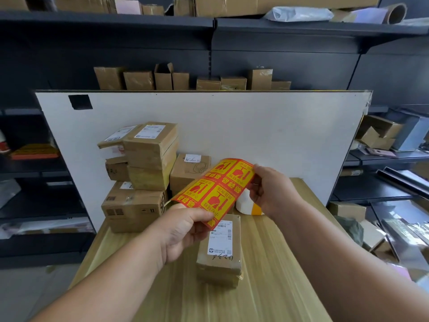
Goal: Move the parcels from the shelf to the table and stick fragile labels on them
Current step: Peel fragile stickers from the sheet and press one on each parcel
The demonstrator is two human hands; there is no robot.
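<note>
Both hands hold up a sheet of fragile labels (216, 184) over the wooden table (278, 263). The sheet is red and yellow, with four square labels showing, two by two. Its long side runs from low on the left to high on the right, and it bends a little in the middle. The pictures on the labels are upside down from this side.

The left hand (185, 226) pinches the low left end of the sheet with curled fingers. The right hand (271, 189) pinches the high right corner with its fingertips.

Just under the sheet, a brown parcel (220, 249) lies flat on the table. Its long side points away from the person. A white shipping label is on the far half of its top, and some handwriting is on the near half.

A white roll with a yellow band (246, 203) sits on the table just behind the parcel, partly hidden by the sheet and the right hand.

At the back left of the table, a stack of parcels (144, 173) stands against a white board (255, 126). Behind the board, a row of small brown boxes (192, 80) sits on a dark shelf.
</note>
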